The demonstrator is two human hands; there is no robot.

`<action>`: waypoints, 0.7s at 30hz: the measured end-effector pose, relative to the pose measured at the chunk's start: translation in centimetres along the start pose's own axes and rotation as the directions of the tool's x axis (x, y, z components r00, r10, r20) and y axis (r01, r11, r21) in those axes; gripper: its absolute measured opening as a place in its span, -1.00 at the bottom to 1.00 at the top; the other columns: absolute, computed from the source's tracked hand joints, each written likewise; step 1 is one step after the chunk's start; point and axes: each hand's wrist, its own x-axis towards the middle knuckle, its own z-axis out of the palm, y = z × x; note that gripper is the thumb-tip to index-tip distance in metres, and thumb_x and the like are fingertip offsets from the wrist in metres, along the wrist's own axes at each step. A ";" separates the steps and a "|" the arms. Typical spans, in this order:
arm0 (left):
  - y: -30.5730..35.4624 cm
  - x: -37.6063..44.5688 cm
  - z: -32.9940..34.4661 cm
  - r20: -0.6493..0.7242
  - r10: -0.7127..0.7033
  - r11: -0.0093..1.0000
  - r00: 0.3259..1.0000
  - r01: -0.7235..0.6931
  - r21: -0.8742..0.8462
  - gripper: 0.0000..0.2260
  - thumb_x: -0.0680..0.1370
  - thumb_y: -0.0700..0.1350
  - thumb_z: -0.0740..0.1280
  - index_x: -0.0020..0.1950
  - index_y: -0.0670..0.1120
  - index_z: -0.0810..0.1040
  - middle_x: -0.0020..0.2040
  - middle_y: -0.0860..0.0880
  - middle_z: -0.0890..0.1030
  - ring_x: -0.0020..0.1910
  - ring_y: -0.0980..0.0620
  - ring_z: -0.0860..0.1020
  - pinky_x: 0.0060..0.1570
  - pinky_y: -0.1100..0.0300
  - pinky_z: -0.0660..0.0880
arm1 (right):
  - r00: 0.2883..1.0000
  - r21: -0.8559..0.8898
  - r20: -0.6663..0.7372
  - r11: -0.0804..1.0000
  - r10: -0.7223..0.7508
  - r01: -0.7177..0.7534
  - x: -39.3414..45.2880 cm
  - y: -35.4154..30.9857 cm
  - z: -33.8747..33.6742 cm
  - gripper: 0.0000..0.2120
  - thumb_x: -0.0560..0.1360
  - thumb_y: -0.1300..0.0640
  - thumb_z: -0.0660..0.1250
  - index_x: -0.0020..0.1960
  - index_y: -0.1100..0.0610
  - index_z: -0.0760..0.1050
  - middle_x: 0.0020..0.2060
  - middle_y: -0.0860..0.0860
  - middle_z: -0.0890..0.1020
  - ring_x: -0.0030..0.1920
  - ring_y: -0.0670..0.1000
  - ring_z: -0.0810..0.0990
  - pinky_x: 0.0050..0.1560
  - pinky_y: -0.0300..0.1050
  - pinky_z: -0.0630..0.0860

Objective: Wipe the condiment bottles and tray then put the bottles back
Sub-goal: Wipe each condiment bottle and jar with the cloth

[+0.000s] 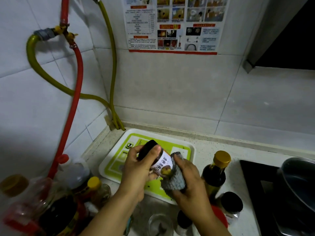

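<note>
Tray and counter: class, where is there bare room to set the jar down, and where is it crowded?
Free: the tray surface, and the counter strip between tray and back wall. Crowded: bottles left of the tray, and the gold-capped bottle and black-lidded jar between tray and stove.

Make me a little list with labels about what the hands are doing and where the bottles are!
left hand: grips a jar with a black lid, tilted over the tray
right hand: presses a grey cloth on the jar
tray: white and green, on the counter, no bottles standing on it
dark bottle: gold cap, upright, right of the tray
other bottles: bunched left of the tray
pan: on the stove, far right
</note>
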 end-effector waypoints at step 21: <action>-1.1 0.5 -0.8 0.010 -0.025 0.993 1.000 0.024 0.113 -0.79 0.43 -0.05 0.44 -0.19 -0.20 0.58 -0.33 -0.16 0.60 -0.37 -0.03 0.63 -0.36 0.18 0.59 | 0.965 -0.226 0.028 0.939 -0.261 0.260 0.1 0.3 0.7 -0.36 0.42 0.09 0.37 0.44 -0.13 0.23 0.43 -0.03 0.34 0.45 0.02 0.27 0.35 0.06 0.36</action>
